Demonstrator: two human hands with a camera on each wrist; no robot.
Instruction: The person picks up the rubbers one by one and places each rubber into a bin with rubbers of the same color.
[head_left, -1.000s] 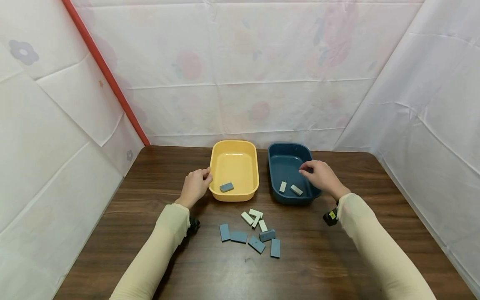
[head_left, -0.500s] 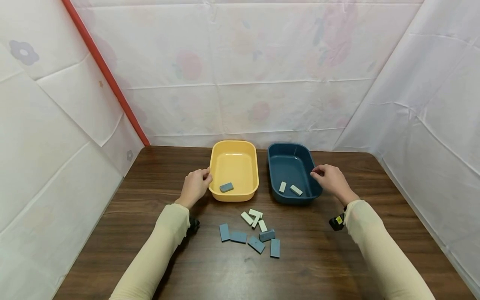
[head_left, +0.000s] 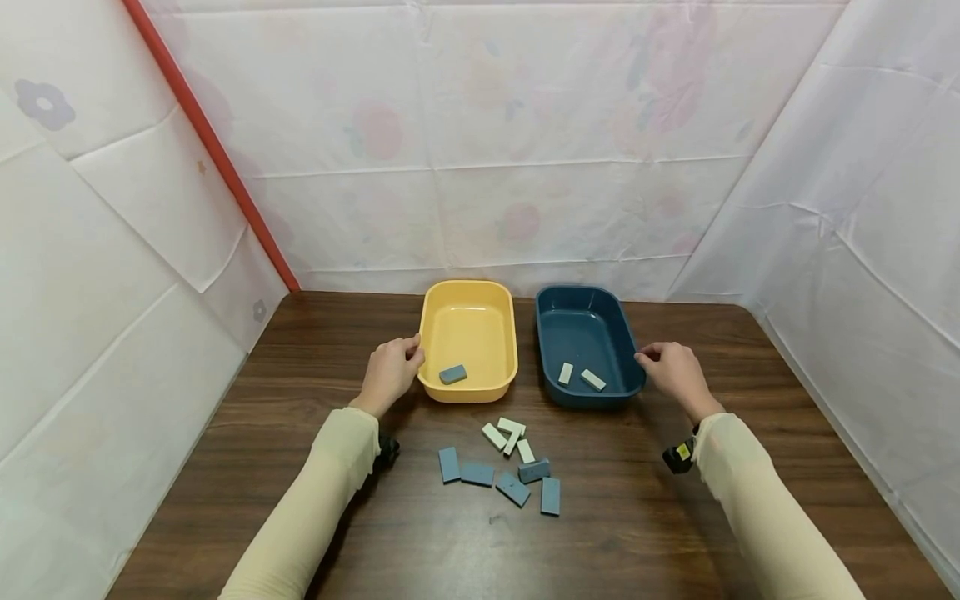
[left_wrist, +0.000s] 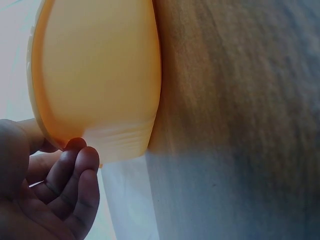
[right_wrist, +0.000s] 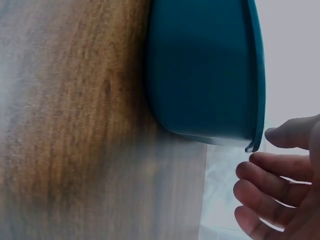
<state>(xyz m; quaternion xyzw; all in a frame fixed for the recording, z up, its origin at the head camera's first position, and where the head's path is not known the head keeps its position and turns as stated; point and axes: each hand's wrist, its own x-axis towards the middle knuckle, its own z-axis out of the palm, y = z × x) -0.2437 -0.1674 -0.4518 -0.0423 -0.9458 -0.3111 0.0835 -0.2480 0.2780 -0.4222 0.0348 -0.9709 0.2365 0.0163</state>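
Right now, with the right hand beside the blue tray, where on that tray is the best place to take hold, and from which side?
Probably the outer long rim of the blue tray, from its right. The right hand is already level with that lip, fingers just short of it, thumb above. The rim flares out over the tapered wall, so fingers can likely hook under it, thumb on top.

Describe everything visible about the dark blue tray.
The dark blue tray is a rectangular, round-cornered basin of smooth, plastic-looking material with a thin out-turned rim. It sits upright on the brown wooden table, right of the yellow tray and apart from it. Two pale blocks lie flat inside near its front wall. The right hand is at its right rim; contact is unclear.
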